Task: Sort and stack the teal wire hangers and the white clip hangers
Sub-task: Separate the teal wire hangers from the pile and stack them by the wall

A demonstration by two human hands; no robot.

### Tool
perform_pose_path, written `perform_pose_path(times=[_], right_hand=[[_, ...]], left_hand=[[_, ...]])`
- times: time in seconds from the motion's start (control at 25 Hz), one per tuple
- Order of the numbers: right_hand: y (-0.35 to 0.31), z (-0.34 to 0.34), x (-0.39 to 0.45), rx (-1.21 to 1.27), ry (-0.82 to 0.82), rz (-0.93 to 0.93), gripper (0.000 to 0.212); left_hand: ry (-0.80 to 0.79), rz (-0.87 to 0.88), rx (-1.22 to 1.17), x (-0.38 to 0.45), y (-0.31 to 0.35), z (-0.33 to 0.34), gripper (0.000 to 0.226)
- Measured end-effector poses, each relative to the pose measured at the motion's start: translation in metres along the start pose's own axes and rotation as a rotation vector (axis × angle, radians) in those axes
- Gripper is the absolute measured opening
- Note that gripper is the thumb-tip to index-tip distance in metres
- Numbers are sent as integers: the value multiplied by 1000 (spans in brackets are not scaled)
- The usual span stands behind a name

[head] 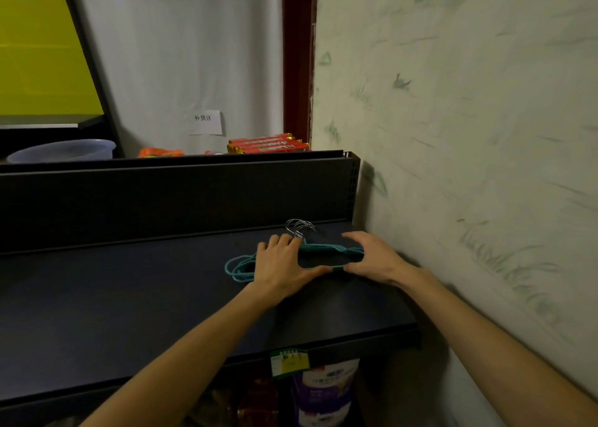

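Note:
A stack of teal wire hangers [239, 267] lies flat on the dark shelf [129, 297], near its right end by the wall. Their silver hooks [299, 226] point toward the shelf's back panel. My left hand [281, 264] rests over the middle of the stack, thumb on the bottom bar. My right hand [372, 258] grips the stack's right end, fingers over the top and thumb at the bottom bar. The left loops of the hangers stick out past my left hand. No white clip hangers are in view.
A patterned wall [469, 135] stands right beside the shelf. Behind the back panel [178, 196] sit red snack packs [268, 144] and a pale basin [64, 150]. A price tag [289, 362] hangs on the shelf's front edge, with packaged goods [326, 391] below.

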State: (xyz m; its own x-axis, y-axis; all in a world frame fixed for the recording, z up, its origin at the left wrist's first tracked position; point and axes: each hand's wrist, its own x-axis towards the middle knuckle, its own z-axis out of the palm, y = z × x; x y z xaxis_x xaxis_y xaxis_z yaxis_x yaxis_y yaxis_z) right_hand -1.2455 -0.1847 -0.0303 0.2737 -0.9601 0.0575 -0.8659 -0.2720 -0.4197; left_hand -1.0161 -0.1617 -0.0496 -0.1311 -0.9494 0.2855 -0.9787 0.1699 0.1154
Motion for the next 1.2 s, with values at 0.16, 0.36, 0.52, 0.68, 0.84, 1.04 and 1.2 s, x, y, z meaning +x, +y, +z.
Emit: perform_pose_path(times=[0.16, 0.36, 0.52, 0.68, 0.84, 1.04, 1.2], right_hand=[[0, -2, 2, -80, 5, -26, 65], [-11, 4, 6, -135, -37, -65, 89], [-37, 14, 20, -168, -90, -109, 108], [-34, 12, 26, -40, -136, -59, 91], [-29, 6, 27, 21, -124, -15, 89], [-27, 8, 26, 0, -106, -54, 94], [-30, 5, 28, -28, -118, -64, 98]], left_hand=[[-68, 47, -135, 0, -17, -3, 110], [-126, 138, -55, -12, -57, -13, 112], [-136, 121, -90, -12, -69, -14, 96], [-120, 140, -146, -6, -66, -15, 90], [-150, 120, -213, 1, -55, -9, 90], [-215, 144, -209, 4, -64, -10, 99], [-247, 144, -259, 9, -71, -12, 94]])
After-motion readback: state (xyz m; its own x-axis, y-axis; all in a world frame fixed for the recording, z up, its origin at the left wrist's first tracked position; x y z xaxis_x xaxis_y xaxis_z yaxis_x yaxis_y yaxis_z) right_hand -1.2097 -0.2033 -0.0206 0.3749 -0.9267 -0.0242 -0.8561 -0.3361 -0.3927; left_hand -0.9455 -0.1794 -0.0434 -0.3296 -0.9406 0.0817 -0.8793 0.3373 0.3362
